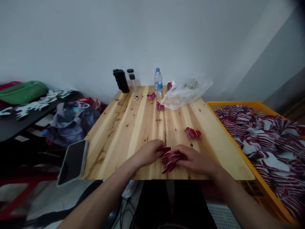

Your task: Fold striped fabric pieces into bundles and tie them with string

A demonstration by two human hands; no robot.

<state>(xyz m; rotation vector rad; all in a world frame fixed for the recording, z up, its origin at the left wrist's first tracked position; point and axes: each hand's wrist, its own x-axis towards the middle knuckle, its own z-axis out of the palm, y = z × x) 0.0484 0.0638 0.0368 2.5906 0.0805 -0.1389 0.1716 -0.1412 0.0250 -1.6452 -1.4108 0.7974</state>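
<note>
At the table's near edge my two hands work on a red-and-white striped knit glove [170,161]. My left hand [152,152] is closed, its fingers pinching a plain red strip that looks like the cuff. My right hand [194,159] wraps round the striped part from the right; its fingertips are partly hidden. Just beyond my right hand lies a bundled striped glove [192,133]. Two more small striped bundles rest farther back, one bundle [160,106] by the plastic bag and another bundle [151,96] behind it.
On the wooden table [133,127] stand a black tumbler [121,81], a water bottle [158,81] and a clear plastic bag [186,93]. A yellow crate [228,140] full of striped gloves adjoins the right side. A phone [72,163] overhangs the left edge, near a grey bag [71,122].
</note>
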